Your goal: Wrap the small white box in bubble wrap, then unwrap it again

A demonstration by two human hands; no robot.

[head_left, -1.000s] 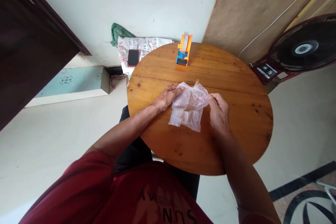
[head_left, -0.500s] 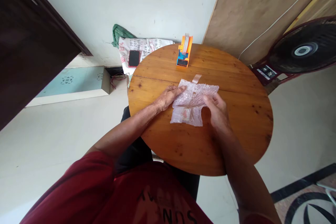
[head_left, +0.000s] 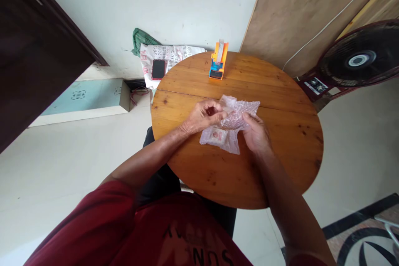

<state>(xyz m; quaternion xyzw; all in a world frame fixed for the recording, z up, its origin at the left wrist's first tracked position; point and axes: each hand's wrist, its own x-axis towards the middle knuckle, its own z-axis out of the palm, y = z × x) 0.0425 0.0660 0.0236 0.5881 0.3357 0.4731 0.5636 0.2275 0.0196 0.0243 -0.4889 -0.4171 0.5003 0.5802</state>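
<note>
A folded piece of clear bubble wrap [head_left: 238, 118] is between my two hands, over the round wooden table. My right hand [head_left: 257, 133] grips its right side, thumb on top. My left hand [head_left: 208, 115] is closed in a pinch at its left edge, thumb and forefinger curled together; exactly which layer or strip they hold is too small to make out. Just below, nearer to me, lies a flatter section of bubble wrap [head_left: 229, 142] with a small pale packet [head_left: 217, 134] with red print showing in it. Whether the two sections are joined is unclear.
An orange and blue tape dispenser [head_left: 218, 61] stands at the far side of the wooden table [head_left: 289, 141]. Beyond its left edge a phone [head_left: 158, 69] lies on a printed white sack [head_left: 149, 56]. A fan [head_left: 361, 58] stands at the right, close to the table.
My left hand has lifted and moved right, its fingers now pinched together. The wrap's left side has shifted, and the tape-like strip beyond it no longer shows there. The lower section has turned slightly.
</note>
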